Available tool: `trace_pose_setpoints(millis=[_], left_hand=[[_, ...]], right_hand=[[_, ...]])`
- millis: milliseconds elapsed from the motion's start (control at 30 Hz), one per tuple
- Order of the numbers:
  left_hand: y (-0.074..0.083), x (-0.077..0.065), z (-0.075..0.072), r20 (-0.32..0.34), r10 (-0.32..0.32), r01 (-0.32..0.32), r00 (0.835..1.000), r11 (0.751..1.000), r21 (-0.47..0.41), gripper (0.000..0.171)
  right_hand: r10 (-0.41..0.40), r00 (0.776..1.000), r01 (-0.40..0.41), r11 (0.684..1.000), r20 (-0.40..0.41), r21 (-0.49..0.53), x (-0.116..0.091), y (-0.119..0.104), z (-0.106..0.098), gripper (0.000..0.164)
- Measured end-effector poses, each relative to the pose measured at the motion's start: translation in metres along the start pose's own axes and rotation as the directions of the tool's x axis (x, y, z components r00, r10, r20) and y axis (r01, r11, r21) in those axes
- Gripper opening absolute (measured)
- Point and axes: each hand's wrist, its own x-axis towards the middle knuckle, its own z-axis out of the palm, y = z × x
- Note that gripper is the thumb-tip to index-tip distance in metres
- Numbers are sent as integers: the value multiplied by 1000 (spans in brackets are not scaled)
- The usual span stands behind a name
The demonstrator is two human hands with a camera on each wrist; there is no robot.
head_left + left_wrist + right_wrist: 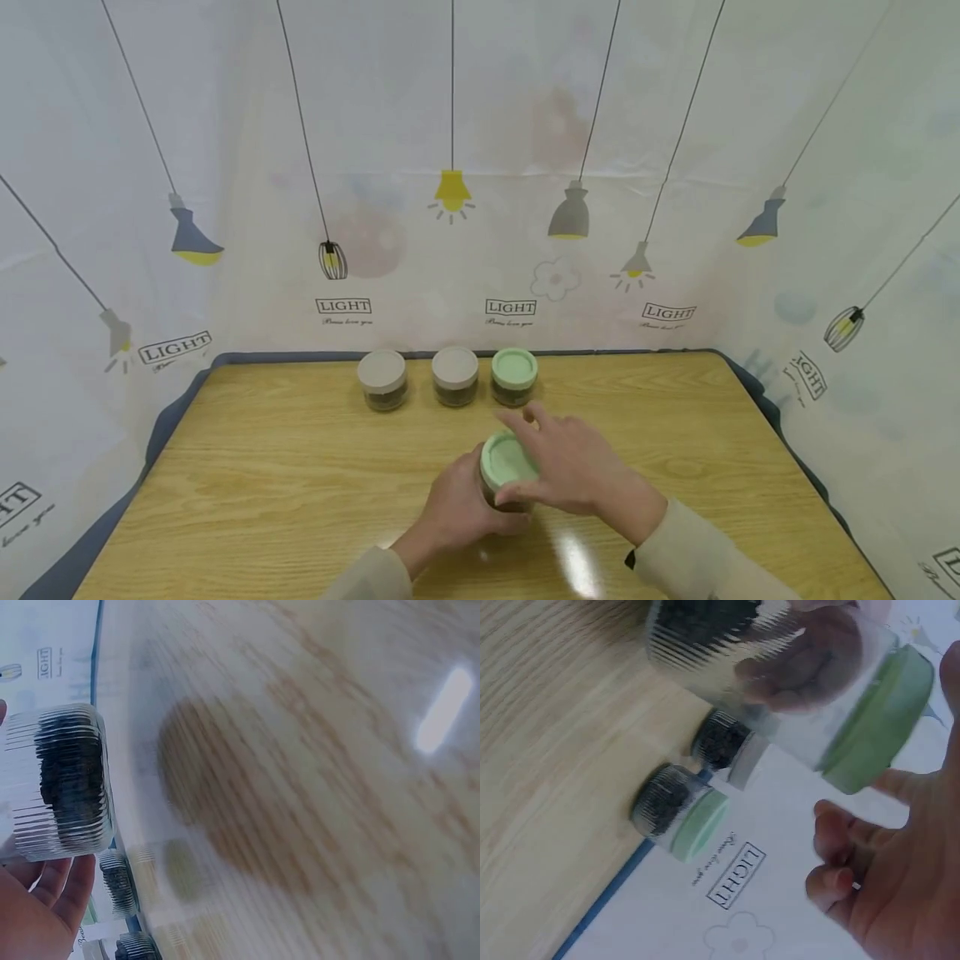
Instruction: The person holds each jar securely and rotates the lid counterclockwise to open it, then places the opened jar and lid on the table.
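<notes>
A clear ribbed jar (71,780) with dark contents and a pale green lid (508,461) is held above the wooden table by my left hand (461,504), its fingers around the glass. The jar stands nearly upright. Over the lid is my right hand (573,462), thumb and index finger spread on either side of the rim. In the right wrist view the green lid (881,724) sits on the jar, with the thumb apart from it and the other fingers loosely bent. Whether the index finger touches the lid is hard to tell.
Along the table's back edge stand two jars with greyish lids, the left jar (383,380) and the middle jar (455,377), and a green-lidded jar (513,377). Behind them hangs a white curtain (420,292) printed with lamps. The wooden table (300,467) lies under my hands.
</notes>
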Motion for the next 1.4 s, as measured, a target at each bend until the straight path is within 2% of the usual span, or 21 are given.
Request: trace_pose_setpoints(millis=[133, 233, 367, 533, 633, 800, 1067, 1267, 1400], left_hand=[[0, 1, 2, -2, -11, 11, 1000, 1000, -1, 91], [-1, 1, 4, -7, 1, 0, 1000, 1000, 26, 90], [-3, 0, 6, -23, 13, -12, 1000, 999, 52, 87], [-4, -1, 8, -62, 45, -41, 997, 997, 58, 83], [-4, -2, 9, -80, 68, -62, 994, 995, 81, 82], [-2, -2, 9, -106, 103, -90, 989, 988, 123, 82], [1, -2, 9, -85, 42, -32, 996, 993, 116, 88], [0, -2, 7, -53, 29, -25, 998, 996, 84, 86], [-3, -3, 6, -18, 14, -14, 1000, 999, 42, 86]], right_hand=[[123, 992, -121, 991, 32, -62, -1, -11, -5, 98], [214, 975, -208, 973, 52, -97, -2, -23, -6, 97], [292, 956, -292, 953, -10, -84, -2, -35, -3, 97], [317, 943, -326, 941, -99, -96, -2, -43, 6, 99], [315, 940, -329, 938, -129, -111, -1, -45, 9, 99], [304, 940, -326, 933, -155, -151, 1, -45, 14, 90], [291, 947, -305, 948, -138, -94, 5, -41, 18, 74], [239, 969, -241, 970, -60, -28, 6, -35, 17, 67], [155, 988, -155, 988, -2, -13, 6, -28, 14, 64]])
